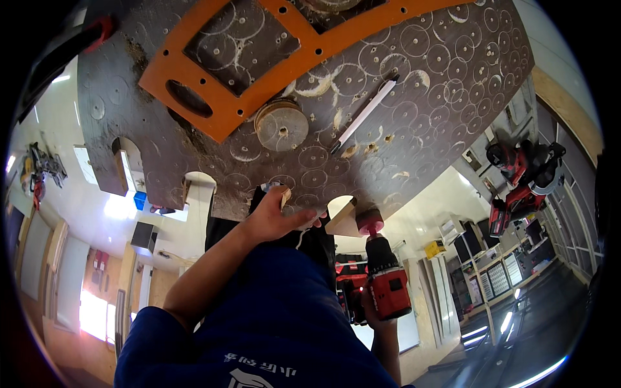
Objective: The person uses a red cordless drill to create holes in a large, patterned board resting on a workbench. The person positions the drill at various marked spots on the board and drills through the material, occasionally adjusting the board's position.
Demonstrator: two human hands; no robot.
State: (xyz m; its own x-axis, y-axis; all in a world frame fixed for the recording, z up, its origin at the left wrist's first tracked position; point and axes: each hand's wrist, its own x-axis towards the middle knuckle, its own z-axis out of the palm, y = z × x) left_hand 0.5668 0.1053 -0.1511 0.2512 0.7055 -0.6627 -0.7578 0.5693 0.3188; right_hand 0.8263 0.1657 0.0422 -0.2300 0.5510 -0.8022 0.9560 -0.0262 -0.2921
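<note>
In my right hand (375,317) is a red and black cordless drill (389,292), gripped below the front edge of a dark board (446,123). A reddish hole saw (370,222) in its chuck points up beside that edge. My left hand (272,216) is at the edge too, thumb and fingers apart; a small tan patch shows by its fingertips, too small to name. Scored circles with centre holes cover the board. On it lie a stack of round discs (283,128), an orange template (278,81) with cutouts, and a white and black pen (365,115).
Notches cut into the board's front edge hold light wooden pieces (343,220). Sawdust (137,59) lies on the board's left side. Red and black power tools (521,184) are off to the right. Another tool (40,169) stands far left, and a dark box (144,238) is below the board.
</note>
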